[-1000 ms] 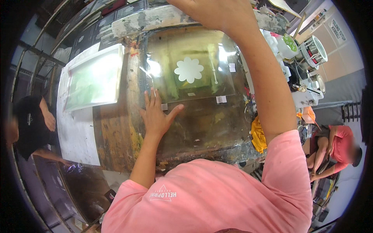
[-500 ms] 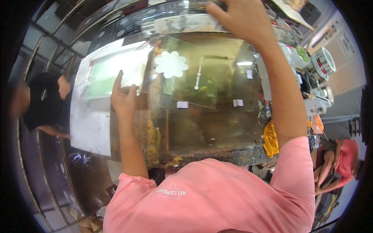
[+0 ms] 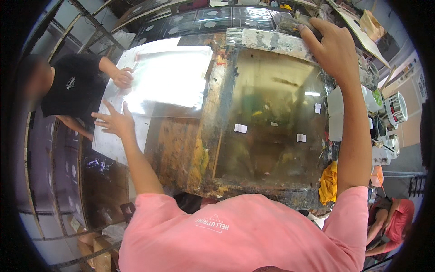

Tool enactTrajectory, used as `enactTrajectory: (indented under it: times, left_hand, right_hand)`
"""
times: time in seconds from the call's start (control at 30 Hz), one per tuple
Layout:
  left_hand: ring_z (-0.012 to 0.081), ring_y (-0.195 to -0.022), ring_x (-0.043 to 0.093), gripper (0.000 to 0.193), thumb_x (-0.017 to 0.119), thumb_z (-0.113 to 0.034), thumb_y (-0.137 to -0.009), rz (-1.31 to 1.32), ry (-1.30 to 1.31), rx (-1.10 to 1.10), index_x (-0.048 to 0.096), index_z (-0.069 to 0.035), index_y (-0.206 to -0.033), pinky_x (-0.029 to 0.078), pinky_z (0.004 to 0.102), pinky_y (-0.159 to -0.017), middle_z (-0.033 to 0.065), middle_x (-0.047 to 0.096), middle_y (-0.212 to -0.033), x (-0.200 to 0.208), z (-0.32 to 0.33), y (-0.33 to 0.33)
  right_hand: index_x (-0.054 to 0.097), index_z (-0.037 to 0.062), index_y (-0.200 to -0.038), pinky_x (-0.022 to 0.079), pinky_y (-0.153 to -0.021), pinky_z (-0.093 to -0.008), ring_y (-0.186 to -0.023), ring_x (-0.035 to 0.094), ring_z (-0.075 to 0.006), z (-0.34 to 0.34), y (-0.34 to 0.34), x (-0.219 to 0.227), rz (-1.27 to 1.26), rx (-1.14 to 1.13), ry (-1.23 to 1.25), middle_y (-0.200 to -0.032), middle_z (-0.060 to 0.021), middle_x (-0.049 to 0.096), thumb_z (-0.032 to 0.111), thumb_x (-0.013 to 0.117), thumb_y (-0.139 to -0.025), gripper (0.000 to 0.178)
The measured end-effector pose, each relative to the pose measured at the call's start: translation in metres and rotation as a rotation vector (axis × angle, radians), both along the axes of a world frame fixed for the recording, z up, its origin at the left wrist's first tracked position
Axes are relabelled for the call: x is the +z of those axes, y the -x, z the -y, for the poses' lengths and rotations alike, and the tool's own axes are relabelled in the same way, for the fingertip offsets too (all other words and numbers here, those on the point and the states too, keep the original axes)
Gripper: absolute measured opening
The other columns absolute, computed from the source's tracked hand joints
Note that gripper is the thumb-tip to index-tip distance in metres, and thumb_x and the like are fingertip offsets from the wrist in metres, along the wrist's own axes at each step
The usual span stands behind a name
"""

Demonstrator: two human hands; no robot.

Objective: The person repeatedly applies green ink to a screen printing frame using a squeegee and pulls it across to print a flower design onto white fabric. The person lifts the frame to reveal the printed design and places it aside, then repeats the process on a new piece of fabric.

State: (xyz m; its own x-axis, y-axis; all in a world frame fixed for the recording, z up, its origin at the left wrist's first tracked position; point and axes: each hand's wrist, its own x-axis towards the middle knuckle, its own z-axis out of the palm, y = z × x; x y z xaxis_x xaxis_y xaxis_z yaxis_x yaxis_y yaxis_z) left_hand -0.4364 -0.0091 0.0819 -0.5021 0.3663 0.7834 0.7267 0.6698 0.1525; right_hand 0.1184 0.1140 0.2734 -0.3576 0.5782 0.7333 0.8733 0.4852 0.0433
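Note:
My left hand [image 3: 115,120] is open over the left part of the work table, its fingers spread above a white sheet [image 3: 118,147]. Beyond it lies a clear, glossy sheet [image 3: 172,79] full of glare. A co-worker's hand [image 3: 122,78] is at that sheet's left edge. My right hand [image 3: 333,50] is raised at the far right, by the end of a paint-stained pale bar [image 3: 272,41]. Its thumb stands apart from the fingers, which are partly hidden, and no held thing shows. Between my arms is a glassy panel [image 3: 253,158] with several small white tabs [image 3: 240,128].
A co-worker in a black shirt [image 3: 74,84] stands at the left beside metal racks. At the right are a yellow cloth [image 3: 328,183], white tubs [image 3: 395,109] and pale containers [image 3: 335,102]. Dark sheets [image 3: 213,18] with pale flower shapes lie behind. Another person [image 3: 396,222] sits at lower right.
The clear sheet no longer overlaps the glassy panel, and its white flower shape no longer shows. My left hand has moved left with fingers spread. The co-worker's hand has come to the sheet.

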Motion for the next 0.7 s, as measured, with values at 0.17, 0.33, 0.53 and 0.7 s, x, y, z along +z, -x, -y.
enactTrajectory:
  times: [0.17, 0.33, 0.53, 0.7]
  left_hand:
    - [0.0348, -0.160, 0.025, 0.057, 0.054, -0.043, -0.107, -0.002, 0.243, -0.666, 0.052, -0.014, -0.155, 0.004, 0.0776, -0.119, 0.0113, 0.033, -0.171, 0.015, -0.013, -0.083]
    - [0.0339, -0.157, 0.031, 0.057, 0.037, -0.047, -0.112, -0.107, 0.665, -0.699, 0.047, -0.017, -0.159, -0.003, 0.0789, -0.119, 0.0046, 0.040, -0.168, -0.020, -0.037, -0.120]
    - [0.0363, -0.152, 0.039, 0.055, 0.029, -0.043, -0.114, 0.171, 0.690, -0.693, 0.050, -0.014, -0.155, -0.004, 0.0742, -0.122, 0.0092, 0.050, -0.160, -0.022, -0.037, -0.114]
    - [0.0356, -0.143, 0.051, 0.053, 0.031, -0.041, -0.114, 0.249, 0.543, -0.917, 0.068, -0.010, -0.138, 0.004, 0.0674, -0.126, 0.0134, 0.067, -0.140, 0.038, -0.050, -0.126]
  right_hand:
    - [0.074, 0.0019, -0.116, 0.047, -0.092, -0.0500, -0.096, 0.069, -0.0418, 0.003, 0.003, 0.009, -0.018, -0.063, 0.157, -0.103, -0.0223, 0.075, 0.049, 0.057, -0.096, 0.054]
    - [0.073, 0.0017, -0.108, 0.049, -0.081, -0.0482, -0.089, 0.067, -0.0443, -0.001, -0.001, 0.010, 0.011, -0.017, 0.094, -0.094, -0.0251, 0.071, 0.048, 0.059, -0.098, 0.049]
    - [0.074, 0.0020, -0.112, 0.045, -0.088, -0.0451, -0.095, 0.067, -0.0406, 0.013, 0.007, 0.006, 0.024, -0.054, 0.171, -0.099, -0.0229, 0.072, 0.049, 0.059, -0.098, 0.051]
    - [0.073, 0.0005, -0.105, 0.045, -0.083, -0.0470, -0.091, 0.067, -0.0397, -0.005, -0.003, -0.006, -0.032, 0.069, -0.121, -0.095, -0.0193, 0.073, 0.047, 0.058, -0.098, 0.049]
